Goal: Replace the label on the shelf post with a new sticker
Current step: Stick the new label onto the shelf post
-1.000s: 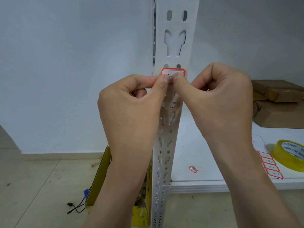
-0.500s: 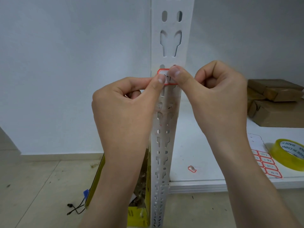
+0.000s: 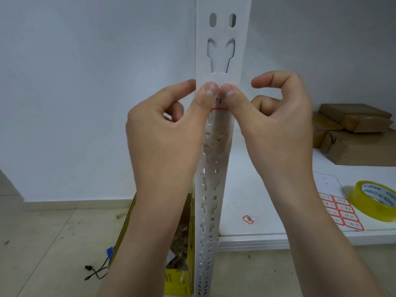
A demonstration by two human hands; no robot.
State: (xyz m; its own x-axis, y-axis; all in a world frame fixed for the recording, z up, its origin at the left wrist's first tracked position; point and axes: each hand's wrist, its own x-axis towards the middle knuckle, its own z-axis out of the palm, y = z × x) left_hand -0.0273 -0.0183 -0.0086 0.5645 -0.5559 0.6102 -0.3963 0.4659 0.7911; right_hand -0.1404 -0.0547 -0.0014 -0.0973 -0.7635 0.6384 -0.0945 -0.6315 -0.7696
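Thumbs pressing sticker [image 3: 219, 105] onto shelf post [image 3: 222, 52]
Left hand [image 3: 169, 133] and right hand [image 3: 276, 129] grasp nothing, fingers loosely curled; best rub outward from thumbtips, flattening edges.

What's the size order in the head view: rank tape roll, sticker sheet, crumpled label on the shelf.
1. Tape roll and sticker sheet: look alike in size, and the roll is cut off by the frame edge, so unranked.
2. Crumpled label: clearly smallest.

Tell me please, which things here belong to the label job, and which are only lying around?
For the job: shelf post, red-edged sticker under both thumbs, sticker sheet, left hand, right hand.

Lying about: tape roll, brown parcels, yellow box, sticker scrap, black cable.
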